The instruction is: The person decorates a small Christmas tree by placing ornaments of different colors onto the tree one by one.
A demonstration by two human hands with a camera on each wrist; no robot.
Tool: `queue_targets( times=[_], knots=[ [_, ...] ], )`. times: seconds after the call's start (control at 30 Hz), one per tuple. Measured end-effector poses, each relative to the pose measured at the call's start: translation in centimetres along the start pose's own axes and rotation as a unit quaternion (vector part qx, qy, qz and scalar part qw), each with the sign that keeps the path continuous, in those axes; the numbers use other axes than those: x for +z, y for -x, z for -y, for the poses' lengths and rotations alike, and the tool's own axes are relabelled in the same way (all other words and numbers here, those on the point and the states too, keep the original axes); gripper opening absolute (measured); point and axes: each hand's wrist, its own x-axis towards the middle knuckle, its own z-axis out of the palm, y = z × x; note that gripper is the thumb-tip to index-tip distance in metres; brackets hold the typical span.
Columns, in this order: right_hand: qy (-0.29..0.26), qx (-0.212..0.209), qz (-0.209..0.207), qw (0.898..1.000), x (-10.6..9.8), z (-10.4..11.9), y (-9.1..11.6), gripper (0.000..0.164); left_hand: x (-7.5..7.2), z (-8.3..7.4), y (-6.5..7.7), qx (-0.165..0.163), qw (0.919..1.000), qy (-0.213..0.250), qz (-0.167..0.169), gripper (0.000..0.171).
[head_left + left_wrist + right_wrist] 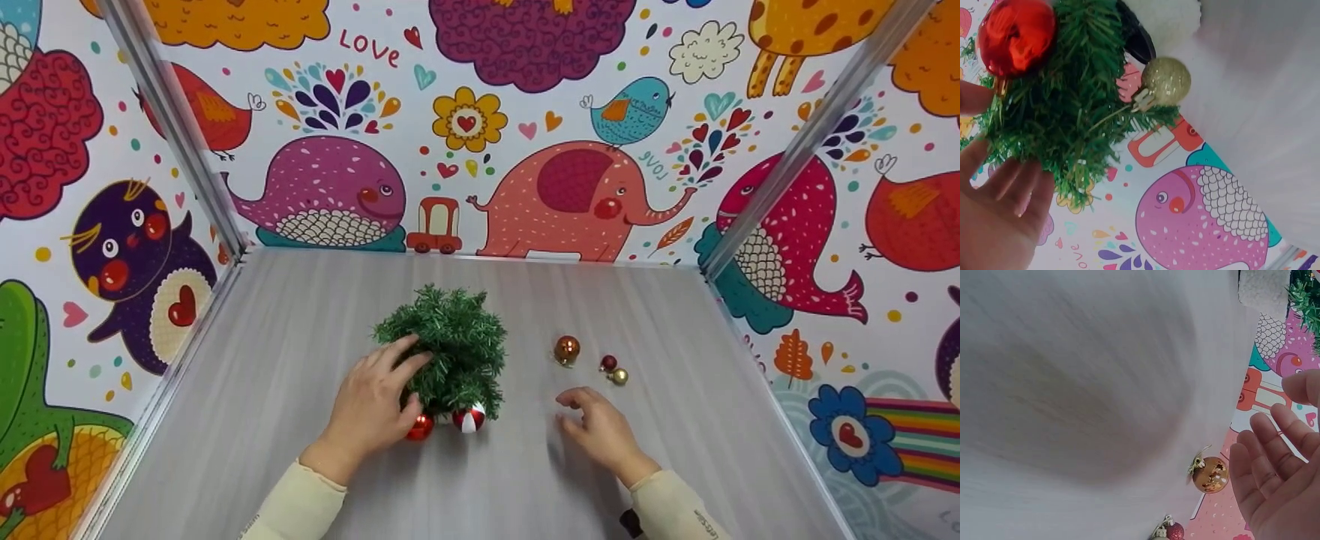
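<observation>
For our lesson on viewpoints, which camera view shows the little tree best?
The head view shows most of the tree, though the left hand covers part. The left wrist view cuts it off at the top; the right wrist view catches only a bit in a corner.

Saw deep green on the tree (457, 345) at the head view's centre, with glossy red on a bauble (421, 429) and red-and-white stripes on a round ornament (469, 418) just below. Right of centre, noted copper on the largest ball (568, 349), dark red on a small ball (608, 363), gold on the rightmost ball (619, 376). Found streaked pale grey on the tabletop (517, 480), cream on the sleeves (304, 502) along the lower edge, white-flecked purple on the printed whale (330, 180) at upper left.
</observation>
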Motion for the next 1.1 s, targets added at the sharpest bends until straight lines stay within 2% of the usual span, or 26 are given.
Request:
queue_targets(
  times=[0.3, 1.1],
  knots=[
    [0.007, 0.002, -0.003, 1.000, 0.0, -0.4, 0.2, 0.021, -0.5, 0.3, -0.1, -0.012, 0.9992, 0.011, 0.035, 0.047],
    [0.019, 0.073, -0.020, 0.997, -1.5, -4.0, 0.5, 0.023, -0.4, 0.3, -0.3, -0.002, 0.9993, 0.003, 0.037, 0.048]
  ],
)
